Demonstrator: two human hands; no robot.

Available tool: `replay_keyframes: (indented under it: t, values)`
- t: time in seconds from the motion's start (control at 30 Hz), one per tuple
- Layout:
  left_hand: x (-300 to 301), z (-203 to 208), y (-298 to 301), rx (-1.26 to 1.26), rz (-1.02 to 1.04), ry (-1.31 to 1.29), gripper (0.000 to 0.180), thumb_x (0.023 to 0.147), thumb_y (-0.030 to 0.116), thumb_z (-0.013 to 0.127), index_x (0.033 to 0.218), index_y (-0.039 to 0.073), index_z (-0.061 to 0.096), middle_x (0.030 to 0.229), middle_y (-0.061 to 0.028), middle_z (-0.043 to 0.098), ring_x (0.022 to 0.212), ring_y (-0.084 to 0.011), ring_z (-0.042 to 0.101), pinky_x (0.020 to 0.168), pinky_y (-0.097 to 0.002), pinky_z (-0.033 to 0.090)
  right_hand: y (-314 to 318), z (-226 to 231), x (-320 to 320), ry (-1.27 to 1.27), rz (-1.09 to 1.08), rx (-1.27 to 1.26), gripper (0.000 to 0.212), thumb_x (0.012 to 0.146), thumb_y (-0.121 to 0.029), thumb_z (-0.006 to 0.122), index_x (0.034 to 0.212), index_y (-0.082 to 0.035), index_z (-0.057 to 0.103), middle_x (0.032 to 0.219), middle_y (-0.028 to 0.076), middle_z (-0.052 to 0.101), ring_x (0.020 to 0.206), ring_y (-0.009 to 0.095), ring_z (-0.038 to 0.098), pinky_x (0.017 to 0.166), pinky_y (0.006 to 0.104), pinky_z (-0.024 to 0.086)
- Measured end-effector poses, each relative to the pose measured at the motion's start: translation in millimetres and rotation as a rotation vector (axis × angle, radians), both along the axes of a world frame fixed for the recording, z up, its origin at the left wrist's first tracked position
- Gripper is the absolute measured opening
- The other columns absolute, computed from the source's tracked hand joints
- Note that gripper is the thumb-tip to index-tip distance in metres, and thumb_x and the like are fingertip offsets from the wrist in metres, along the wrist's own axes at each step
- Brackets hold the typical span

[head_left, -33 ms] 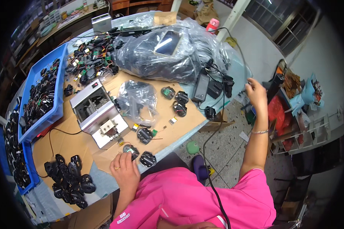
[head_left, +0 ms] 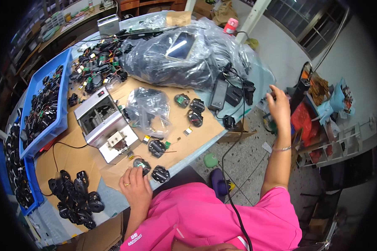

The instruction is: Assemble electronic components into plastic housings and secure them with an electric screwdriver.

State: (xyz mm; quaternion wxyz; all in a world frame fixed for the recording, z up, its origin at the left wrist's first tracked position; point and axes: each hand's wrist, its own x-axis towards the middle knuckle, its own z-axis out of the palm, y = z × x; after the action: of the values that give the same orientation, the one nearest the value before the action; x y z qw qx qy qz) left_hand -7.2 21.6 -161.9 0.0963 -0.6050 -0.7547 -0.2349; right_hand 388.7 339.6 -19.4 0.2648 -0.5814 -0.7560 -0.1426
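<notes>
Fingers of my bare right hand [head_left: 280, 110] look slightly more parted now, holding nothing visible, beside the pale-blue-covered table [head_left: 260, 78]. My left hand [head_left: 136, 187] touches the round black plastic housing [head_left: 141, 163] there, grip unclear; work seems no further along.

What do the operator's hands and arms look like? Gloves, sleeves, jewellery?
No gloves. Left hand: gold-coloured ring on a finger. Right hand: thin, light, metallic-looking bracelet at the wrist. Short pink sleeves, white lettering on the left one.
</notes>
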Motion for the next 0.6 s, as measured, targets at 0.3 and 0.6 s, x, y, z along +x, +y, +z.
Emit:
replay_keyframes:
  t: [0.3, 0.6]
  values:
    - [1, -2, 5, -0.025, -0.007, 0.014, 0.037, 0.085, 0.010, 0.063, 0.120, 0.001, 0.058, 0.118, -0.0129, 0.057, 0.117, -0.0311, 0.052, 0.099, -0.0469, 0.036, -85, -30, -59, 0.254, 0.028, 0.720, 0.048, 0.076, -0.005, 0.081, 0.118, -0.004, 0.058, 0.091, 0.006, 0.056, 0.071, 0.016, 0.048, 0.060, 0.0294, 0.039]
    - [4, -1, 2, -0.012, 0.009, 0.011, 0.037, 0.085, 0.010, 0.064, 0.120, 0.002, 0.058, 0.118, -0.0123, 0.058, 0.117, -0.0305, 0.052, 0.099, -0.0459, 0.035, -15, -78, -54, 1.008, 0.232, 0.307, 0.050, 0.086, -0.004, 0.072, 0.127, 0.000, 0.045, 0.083, 0.002, 0.058, 0.071, 0.012, 0.057, 0.071, 0.0260, 0.049]
